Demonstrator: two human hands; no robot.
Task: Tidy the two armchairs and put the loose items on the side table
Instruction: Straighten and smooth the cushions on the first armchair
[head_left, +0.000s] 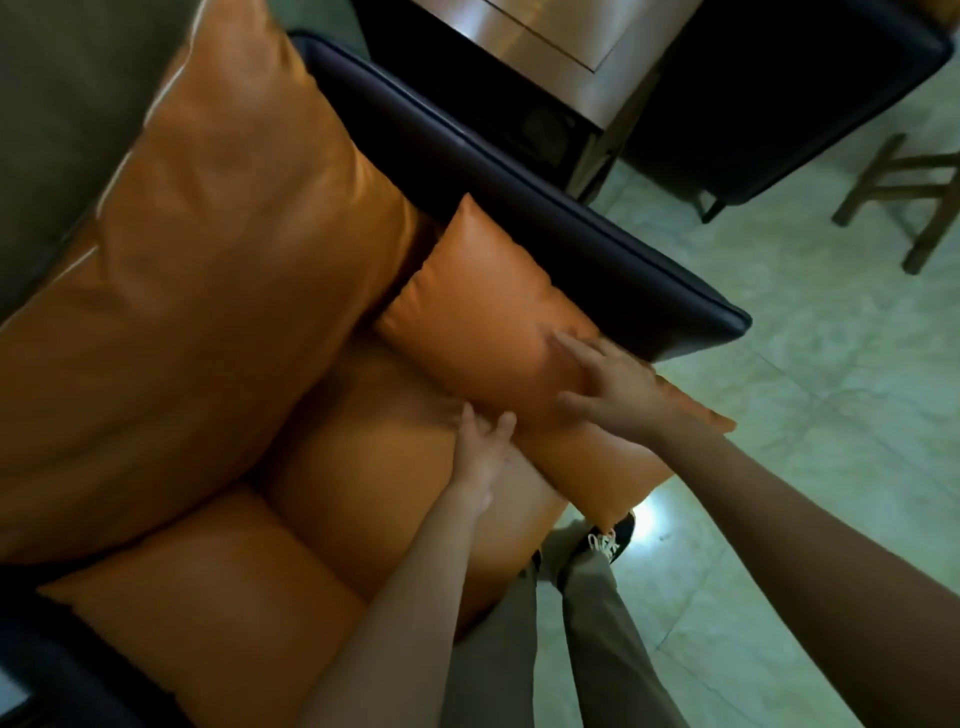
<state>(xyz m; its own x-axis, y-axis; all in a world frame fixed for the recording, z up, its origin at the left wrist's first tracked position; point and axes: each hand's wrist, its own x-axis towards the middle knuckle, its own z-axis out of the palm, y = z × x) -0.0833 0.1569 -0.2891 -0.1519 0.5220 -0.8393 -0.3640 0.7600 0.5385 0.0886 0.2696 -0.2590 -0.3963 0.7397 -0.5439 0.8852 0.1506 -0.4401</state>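
An orange leather side cushion (483, 322) leans against the dark armrest (519, 182) of the near armchair, its lower end sticking out past the seat front. My right hand (613, 389) lies flat on it with fingers spread. At the cushion's lower edge, where it meets the orange seat cushion (363, 478), my left hand (483, 457) presses with fingers apart. A large orange back cushion (208, 286) fills the left. The side table (545, 57) stands beyond the armrest, and the second armchair (779, 104) shows dark at the upper right.
Another orange cushion (208, 613) sits on the seat's near left side. A wooden stool (904, 192) stands on the pale tiled floor (831, 389) at the right. My legs and a shoe (613, 540) are just in front of the seat.
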